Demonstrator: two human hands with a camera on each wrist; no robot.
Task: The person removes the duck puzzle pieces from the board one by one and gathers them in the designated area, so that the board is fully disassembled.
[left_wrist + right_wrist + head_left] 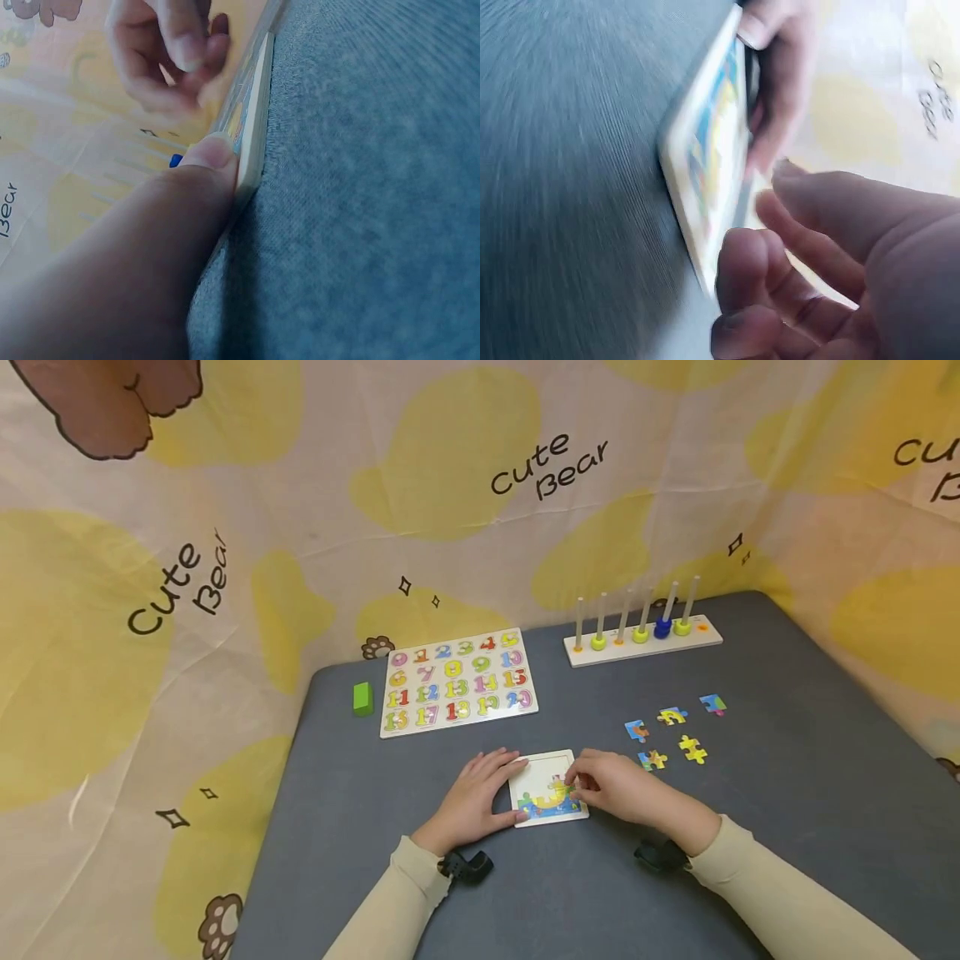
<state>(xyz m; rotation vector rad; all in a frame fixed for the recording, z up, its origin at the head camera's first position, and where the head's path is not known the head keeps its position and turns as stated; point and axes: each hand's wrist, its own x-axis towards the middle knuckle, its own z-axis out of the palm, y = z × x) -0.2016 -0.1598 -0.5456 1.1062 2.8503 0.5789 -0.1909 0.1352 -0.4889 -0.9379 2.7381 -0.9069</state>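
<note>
The puzzle board [538, 774] lies between the hands, its left edge touched by the left hand's [474, 795] extended fingers, its right edge at the right hand [621, 787] (loosely curled, seemingly empty).

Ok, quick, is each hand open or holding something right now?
Left hand: open, touching the left side of the jigsaw tray.
Right hand: open, loosely curled, nothing visible in it.

Play area, walled with printed "Cute Bear" fabric [450, 452] behind the surface [540, 893]. From the jigsaw tray [538, 775], a peg rack [643, 647] stands at one o'clock.
</note>
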